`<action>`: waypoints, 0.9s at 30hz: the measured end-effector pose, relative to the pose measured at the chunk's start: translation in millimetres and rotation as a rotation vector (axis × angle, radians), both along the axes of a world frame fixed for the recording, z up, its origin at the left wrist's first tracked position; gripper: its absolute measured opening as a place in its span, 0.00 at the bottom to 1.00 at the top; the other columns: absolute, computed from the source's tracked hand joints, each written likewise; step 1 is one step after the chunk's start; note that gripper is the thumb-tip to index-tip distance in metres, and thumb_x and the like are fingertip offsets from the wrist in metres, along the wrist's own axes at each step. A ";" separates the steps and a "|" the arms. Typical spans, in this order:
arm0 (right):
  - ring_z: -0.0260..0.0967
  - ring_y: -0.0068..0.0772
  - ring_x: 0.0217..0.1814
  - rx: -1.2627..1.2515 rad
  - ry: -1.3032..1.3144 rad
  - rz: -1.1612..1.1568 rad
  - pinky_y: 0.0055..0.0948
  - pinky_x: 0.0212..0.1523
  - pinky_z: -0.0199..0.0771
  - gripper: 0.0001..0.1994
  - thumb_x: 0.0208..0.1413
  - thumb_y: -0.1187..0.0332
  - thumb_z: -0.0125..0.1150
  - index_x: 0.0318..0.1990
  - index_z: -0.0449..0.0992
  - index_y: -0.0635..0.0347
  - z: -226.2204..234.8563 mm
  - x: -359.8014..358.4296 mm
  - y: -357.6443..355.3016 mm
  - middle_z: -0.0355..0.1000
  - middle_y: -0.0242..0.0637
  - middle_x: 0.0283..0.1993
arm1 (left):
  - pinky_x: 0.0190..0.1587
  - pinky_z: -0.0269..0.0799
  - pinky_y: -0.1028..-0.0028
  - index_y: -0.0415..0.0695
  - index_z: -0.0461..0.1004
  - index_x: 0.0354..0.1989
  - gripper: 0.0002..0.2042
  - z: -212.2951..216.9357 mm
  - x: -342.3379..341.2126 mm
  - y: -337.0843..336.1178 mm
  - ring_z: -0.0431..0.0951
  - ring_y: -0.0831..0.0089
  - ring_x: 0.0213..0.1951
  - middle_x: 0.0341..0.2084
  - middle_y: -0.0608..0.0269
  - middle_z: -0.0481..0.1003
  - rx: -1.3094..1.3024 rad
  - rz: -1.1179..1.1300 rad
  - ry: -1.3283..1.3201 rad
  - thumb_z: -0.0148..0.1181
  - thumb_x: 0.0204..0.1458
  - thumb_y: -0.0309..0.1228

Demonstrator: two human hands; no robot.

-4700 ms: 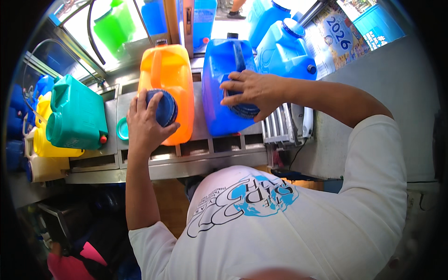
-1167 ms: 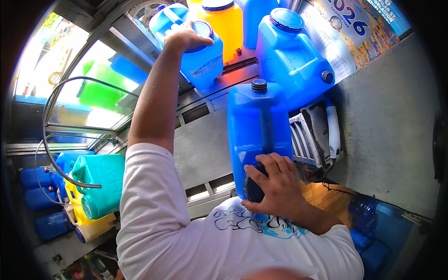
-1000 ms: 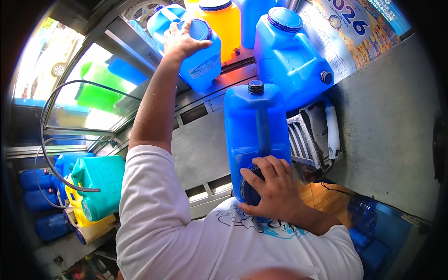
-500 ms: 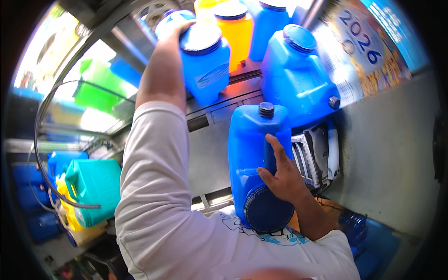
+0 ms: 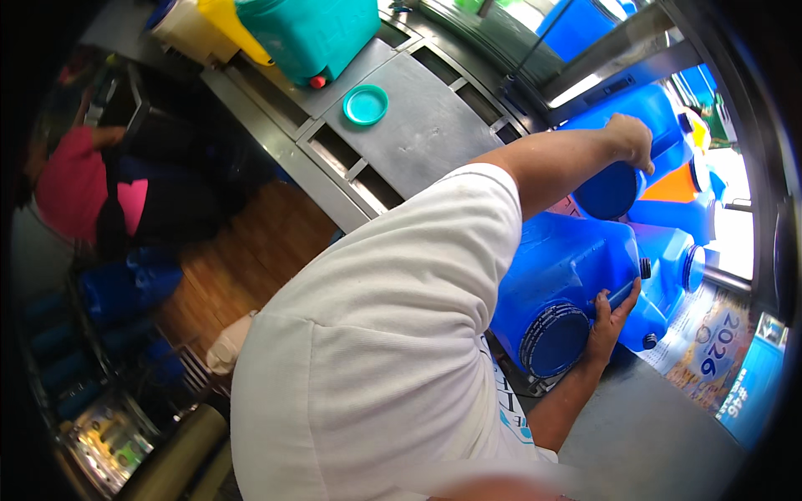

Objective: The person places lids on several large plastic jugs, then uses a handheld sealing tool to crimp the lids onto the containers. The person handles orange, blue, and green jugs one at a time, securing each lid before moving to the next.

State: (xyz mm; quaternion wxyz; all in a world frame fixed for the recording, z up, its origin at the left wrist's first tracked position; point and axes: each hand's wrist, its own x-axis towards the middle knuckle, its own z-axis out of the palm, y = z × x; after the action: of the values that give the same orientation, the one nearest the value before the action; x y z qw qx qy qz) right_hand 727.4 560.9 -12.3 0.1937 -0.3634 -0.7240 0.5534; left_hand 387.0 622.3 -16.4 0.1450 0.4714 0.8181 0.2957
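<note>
While the right hand (image 5: 607,321) curls its fingers around the side of a big blue jug (image 5: 560,284) tipped on its side near the chest, the left hand (image 5: 632,140) reaches farther out, fingers bent over the top of a second blue jug (image 5: 622,171) among more blue ones. Just right of the hands, a colourful printed poster (image 5: 710,338) lies flat. Farther off, a teal lid (image 5: 365,104) sits on a grey metal counter (image 5: 418,134), with a teal jug (image 5: 322,29) beyond and wooden floor (image 5: 242,259) below.
</note>
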 end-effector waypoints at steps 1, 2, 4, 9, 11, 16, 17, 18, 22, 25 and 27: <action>0.63 0.25 0.46 0.007 0.016 -0.001 0.26 0.52 0.68 0.40 0.58 0.76 0.58 0.77 0.48 0.48 -0.1 3.1 -0.3 0.63 0.38 0.55 | 0.53 0.75 0.60 0.51 0.83 0.50 0.32 2.6 3.7 -18.2 0.81 0.58 0.52 0.48 0.57 0.82 0.011 -0.021 0.001 0.67 0.43 0.62; 0.63 0.26 0.48 0.034 0.023 0.005 0.27 0.54 0.68 0.40 0.58 0.75 0.58 0.77 0.48 0.49 -3.4 6.1 0.3 0.62 0.40 0.58 | 0.51 0.75 0.61 0.50 0.83 0.49 0.31 -0.7 7.3 -36.4 0.81 0.58 0.51 0.46 0.57 0.82 0.011 -0.040 -0.009 0.67 0.43 0.61; 0.63 0.29 0.52 0.051 0.042 0.016 0.30 0.57 0.67 0.39 0.59 0.73 0.59 0.76 0.48 0.51 -7.7 13.0 3.0 0.60 0.43 0.63 | 0.50 0.76 0.62 0.49 0.84 0.47 0.29 9.3 15.7 -70.5 0.82 0.58 0.50 0.45 0.56 0.82 0.056 -0.061 -0.016 0.67 0.44 0.60; 0.57 0.44 0.68 0.234 0.041 0.085 0.40 0.68 0.59 0.37 0.61 0.69 0.59 0.76 0.49 0.55 -20.7 16.2 17.9 0.53 0.51 0.72 | 0.48 0.76 0.59 0.47 0.83 0.46 0.27 40.1 42.9 -200.6 0.81 0.55 0.47 0.41 0.53 0.82 -0.068 -0.179 0.054 0.67 0.46 0.56; 0.55 0.48 0.71 0.283 0.027 0.114 0.42 0.71 0.56 0.37 0.61 0.67 0.60 0.75 0.49 0.56 -23.0 8.9 21.7 0.52 0.52 0.74 | 0.45 0.75 0.56 0.44 0.81 0.42 0.25 43.3 59.4 -272.3 0.80 0.52 0.43 0.36 0.50 0.80 -0.087 -0.162 0.095 0.66 0.46 0.54; 0.54 0.50 0.72 0.287 0.005 0.195 0.43 0.72 0.55 0.38 0.61 0.65 0.60 0.75 0.48 0.57 -22.6 -7.7 25.1 0.51 0.54 0.74 | 0.42 0.71 0.58 0.39 0.76 0.37 0.22 46.7 100.3 -480.9 0.76 0.52 0.38 0.32 0.49 0.75 0.045 0.088 0.000 0.68 0.44 0.47; 0.54 0.50 0.72 0.269 -0.003 0.165 0.44 0.72 0.55 0.38 0.61 0.65 0.60 0.75 0.48 0.56 -22.7 -7.7 26.9 0.51 0.54 0.74 | 0.42 0.71 0.59 0.40 0.77 0.38 0.22 52.9 108.5 -520.8 0.76 0.53 0.38 0.31 0.49 0.74 -0.018 0.152 -0.039 0.69 0.43 0.47; 0.55 0.50 0.72 0.250 0.000 0.166 0.44 0.72 0.55 0.38 0.60 0.65 0.60 0.75 0.49 0.56 -23.3 -6.6 28.6 0.51 0.54 0.74 | 0.43 0.71 0.60 0.40 0.78 0.40 0.23 58.8 121.0 -561.5 0.76 0.52 0.38 0.32 0.50 0.74 -0.036 0.257 -0.035 0.69 0.43 0.45; 0.53 0.51 0.73 0.340 -0.063 0.151 0.46 0.72 0.53 0.40 0.58 0.64 0.61 0.76 0.47 0.54 -23.6 4.3 35.7 0.50 0.54 0.75 | 0.53 0.70 0.57 0.40 0.77 0.51 0.34 74.3 177.2 -712.0 0.76 0.47 0.50 0.46 0.43 0.76 -0.180 0.714 -0.291 0.71 0.39 0.53; 0.52 0.57 0.74 0.430 -0.159 0.235 0.48 0.72 0.54 0.39 0.58 0.60 0.62 0.75 0.52 0.53 -4.3 7.4 29.7 0.51 0.55 0.75 | 0.47 0.75 0.66 0.41 0.79 0.43 0.23 14.8 206.8 -795.3 0.80 0.63 0.40 0.36 0.55 0.80 -0.184 0.986 -0.507 0.73 0.41 0.42; 0.53 0.60 0.74 0.715 -0.598 0.229 0.50 0.71 0.55 0.37 0.56 0.58 0.65 0.73 0.57 0.53 24.0 -7.2 15.6 0.53 0.56 0.74 | 0.44 0.75 0.68 0.40 0.80 0.41 0.19 -52.4 210.7 -843.7 0.80 0.68 0.36 0.33 0.58 0.80 -0.140 1.122 -0.595 0.71 0.43 0.38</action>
State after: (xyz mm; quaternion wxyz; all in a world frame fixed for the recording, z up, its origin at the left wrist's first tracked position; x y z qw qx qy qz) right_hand 720.2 576.5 11.7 0.0275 -0.3351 -0.9283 0.1588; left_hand 597.6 -221.4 -68.8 0.2196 -0.1417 0.8826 0.3907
